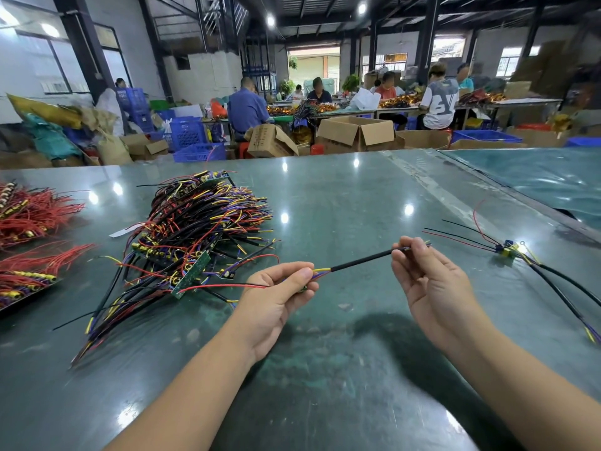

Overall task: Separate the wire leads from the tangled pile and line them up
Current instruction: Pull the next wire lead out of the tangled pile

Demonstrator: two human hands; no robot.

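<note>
A tangled pile of wire leads (198, 232), black, red, yellow and purple with small green boards, lies on the green table at centre left. One black-sleeved lead (361, 262) is stretched above the table between both hands. My left hand (279, 294) pinches its board end, where yellow, purple and red strands fan out. My right hand (422, 275) pinches the far end between thumb and fingertips. At the right, two separated leads (533, 265) lie side by side on the table.
Bundles of red wires (29, 216) lie along the table's left edge (19, 307). A second green table (536, 177) adjoins at the far right. Beyond stand cardboard boxes (354, 131), blue crates (195, 138) and several seated people at benches.
</note>
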